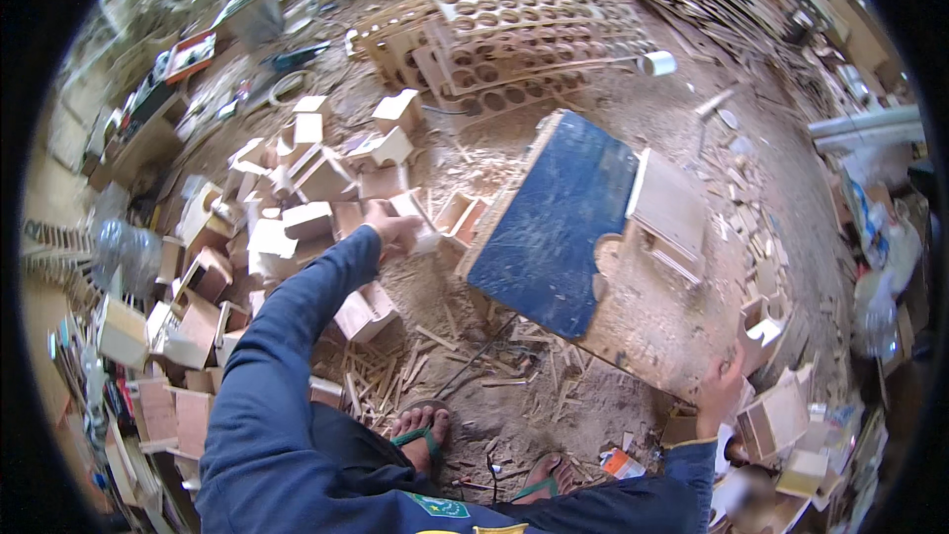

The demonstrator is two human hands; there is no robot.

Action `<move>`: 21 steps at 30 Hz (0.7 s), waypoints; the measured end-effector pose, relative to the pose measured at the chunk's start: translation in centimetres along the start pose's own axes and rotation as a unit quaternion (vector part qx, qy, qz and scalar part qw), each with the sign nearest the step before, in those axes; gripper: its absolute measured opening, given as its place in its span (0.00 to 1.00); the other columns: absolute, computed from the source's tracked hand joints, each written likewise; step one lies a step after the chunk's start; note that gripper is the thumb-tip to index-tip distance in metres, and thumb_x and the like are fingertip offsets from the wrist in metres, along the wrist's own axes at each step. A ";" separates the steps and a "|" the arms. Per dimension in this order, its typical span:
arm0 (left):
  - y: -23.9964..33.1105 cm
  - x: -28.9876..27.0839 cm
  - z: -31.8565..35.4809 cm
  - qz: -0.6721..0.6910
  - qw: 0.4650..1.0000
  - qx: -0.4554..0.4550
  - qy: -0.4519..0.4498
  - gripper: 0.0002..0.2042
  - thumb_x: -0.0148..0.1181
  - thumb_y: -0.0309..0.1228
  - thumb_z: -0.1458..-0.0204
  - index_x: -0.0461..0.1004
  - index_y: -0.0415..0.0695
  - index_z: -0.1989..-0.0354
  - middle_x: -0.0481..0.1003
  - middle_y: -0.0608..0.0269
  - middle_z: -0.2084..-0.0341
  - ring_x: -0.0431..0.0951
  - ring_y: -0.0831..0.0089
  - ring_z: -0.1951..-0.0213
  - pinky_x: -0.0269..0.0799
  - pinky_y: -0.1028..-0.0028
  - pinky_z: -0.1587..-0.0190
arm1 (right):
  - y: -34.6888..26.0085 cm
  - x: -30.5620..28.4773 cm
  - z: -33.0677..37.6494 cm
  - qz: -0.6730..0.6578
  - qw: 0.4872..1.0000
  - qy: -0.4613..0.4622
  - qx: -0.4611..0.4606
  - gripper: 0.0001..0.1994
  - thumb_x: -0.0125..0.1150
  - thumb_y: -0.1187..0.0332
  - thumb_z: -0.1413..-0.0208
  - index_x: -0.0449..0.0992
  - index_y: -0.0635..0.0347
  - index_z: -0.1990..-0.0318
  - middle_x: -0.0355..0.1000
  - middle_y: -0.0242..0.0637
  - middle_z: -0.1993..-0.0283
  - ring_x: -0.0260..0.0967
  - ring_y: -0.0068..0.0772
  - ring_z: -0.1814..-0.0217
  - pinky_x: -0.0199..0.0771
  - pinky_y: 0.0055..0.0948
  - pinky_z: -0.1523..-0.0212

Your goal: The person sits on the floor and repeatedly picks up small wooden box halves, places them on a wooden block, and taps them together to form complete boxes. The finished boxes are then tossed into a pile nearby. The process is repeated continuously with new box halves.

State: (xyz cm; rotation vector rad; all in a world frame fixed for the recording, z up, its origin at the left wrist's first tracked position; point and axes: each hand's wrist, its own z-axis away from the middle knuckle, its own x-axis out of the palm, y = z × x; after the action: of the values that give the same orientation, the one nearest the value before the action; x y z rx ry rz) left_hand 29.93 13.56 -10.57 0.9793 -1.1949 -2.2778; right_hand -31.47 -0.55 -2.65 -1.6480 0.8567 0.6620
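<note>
My left hand point(393, 225) reaches into a heap of small wooden boxes, its fingers bent around the edge of one pale wooden box point(419, 235). To the right stands a low wooden worktable point(643, 336) with a scuffed dark blue panel point(554, 227) on its left part. A small box of pale wood point(670, 206) lies on it, beside a round-edged wooden piece point(609, 262). My right hand point(722, 388) is at the table's near right corner, close to another wooden box point(763, 328). Its fingers are blurred, and whether they grip anything is unclear.
Perforated wooden boards point(524, 30) are stacked beyond the table. More wooden boxes point(203, 321) pile up at the left and others point(776, 417) at the lower right. Wood scraps point(474, 356) litter the floor by my sandalled feet. A dark cord point(482, 348) runs beneath the table.
</note>
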 end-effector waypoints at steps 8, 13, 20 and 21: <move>19.3 0.9 7.0 0.053 0.900 0.426 -0.083 0.41 0.76 0.26 0.61 0.56 0.42 0.38 0.72 0.54 0.50 0.76 0.62 0.51 0.75 0.63 0.46 | -1.4 -0.2 0.2 0.062 0.998 0.019 0.003 0.25 0.52 0.70 0.48 0.64 0.62 0.39 0.74 0.60 0.57 0.73 0.60 0.55 0.71 0.50 0.54; 21.7 13.7 12.5 -0.105 0.787 0.585 -0.169 0.56 0.71 0.20 0.63 0.36 0.51 0.27 0.66 0.40 0.45 0.68 0.47 0.42 0.67 0.56 0.41 | -2.5 -0.9 0.3 0.040 0.999 0.018 0.019 0.25 0.52 0.69 0.48 0.64 0.62 0.40 0.75 0.58 0.65 0.74 0.60 0.65 0.71 0.52 0.62; 23.9 21.8 10.0 -0.162 0.815 0.540 -0.134 0.46 0.70 0.22 0.59 0.49 0.47 0.32 0.65 0.42 0.43 0.66 0.48 0.40 0.59 0.61 0.37 | -2.6 -0.8 0.4 0.034 0.999 0.009 0.023 0.26 0.53 0.71 0.49 0.64 0.64 0.40 0.73 0.60 0.59 0.74 0.59 0.64 0.72 0.50 0.62; 24.4 22.7 9.5 -0.176 0.812 0.549 -0.091 0.46 0.71 0.22 0.59 0.48 0.47 0.32 0.67 0.43 0.44 0.68 0.49 0.41 0.61 0.62 0.38 | -2.7 -0.8 0.4 0.032 0.999 0.012 0.016 0.27 0.53 0.70 0.49 0.64 0.65 0.39 0.73 0.60 0.57 0.74 0.60 0.63 0.73 0.50 0.60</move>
State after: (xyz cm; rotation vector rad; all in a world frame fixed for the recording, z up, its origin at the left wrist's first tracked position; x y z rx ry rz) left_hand 7.96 -8.73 4.18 1.4333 -2.7398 -1.8001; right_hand -29.74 0.29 -0.60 -1.6076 0.9358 0.6701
